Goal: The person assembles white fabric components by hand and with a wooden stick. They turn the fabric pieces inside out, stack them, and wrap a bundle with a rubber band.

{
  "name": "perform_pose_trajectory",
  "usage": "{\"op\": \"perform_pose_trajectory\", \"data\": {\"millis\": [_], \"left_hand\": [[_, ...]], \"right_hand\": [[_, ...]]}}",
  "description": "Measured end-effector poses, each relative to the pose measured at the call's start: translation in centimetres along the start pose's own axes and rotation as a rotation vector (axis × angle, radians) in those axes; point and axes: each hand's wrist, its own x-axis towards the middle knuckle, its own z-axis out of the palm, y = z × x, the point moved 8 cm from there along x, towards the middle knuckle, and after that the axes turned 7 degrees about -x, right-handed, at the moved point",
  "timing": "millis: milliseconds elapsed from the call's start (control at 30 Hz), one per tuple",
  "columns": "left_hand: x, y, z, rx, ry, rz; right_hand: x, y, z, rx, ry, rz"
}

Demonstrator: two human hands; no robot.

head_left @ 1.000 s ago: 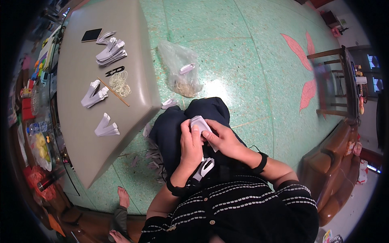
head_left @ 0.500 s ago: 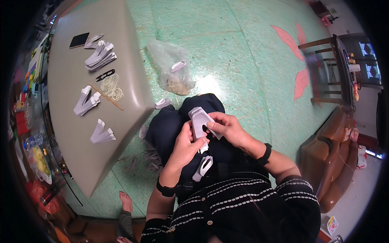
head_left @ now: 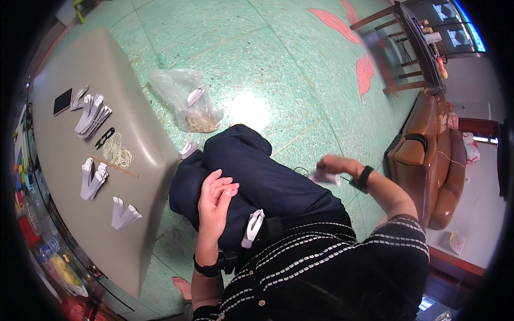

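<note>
My left hand hovers above my dark-trousered lap, palm up with its fingers apart and nothing in it. Off to the right, beyond my thigh, my right hand is closed and low over the floor. A pale white folded strip shows under its fingers, smeared by motion. One looped white strip rests on my lap by the waist. Another folded strip lies at the bench corner beside my knee.
On the grey padded bench lie V-shaped bundles of white strips, black thread snips, a coil of cream string, a thin stick and a phone. A clear plastic bag sits on the green floor. A brown sofa stands right.
My hands have parted. The right one has swung out to the right and down with white material, while the left has let go and opened. My body and view have turned right.
</note>
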Motion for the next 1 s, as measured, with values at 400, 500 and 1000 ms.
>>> {"op": "perform_pose_trajectory", "data": {"millis": [400,500,1000], "left_hand": [[-1.1,0.0,-1.3,-0.043,-0.084,-0.052],[-1.2,0.1,-1.5,-0.075,-0.122,-0.048],[-1.4,0.2,-2.1,-0.161,-0.185,-0.109]], "right_hand": [[-1.4,-1.9,16.4,1.501,-0.293,0.444],[-0.5,-2.2,15.6,1.537,-0.278,0.421],[0.4,-3.3,14.6,1.627,-0.249,0.382]]}}
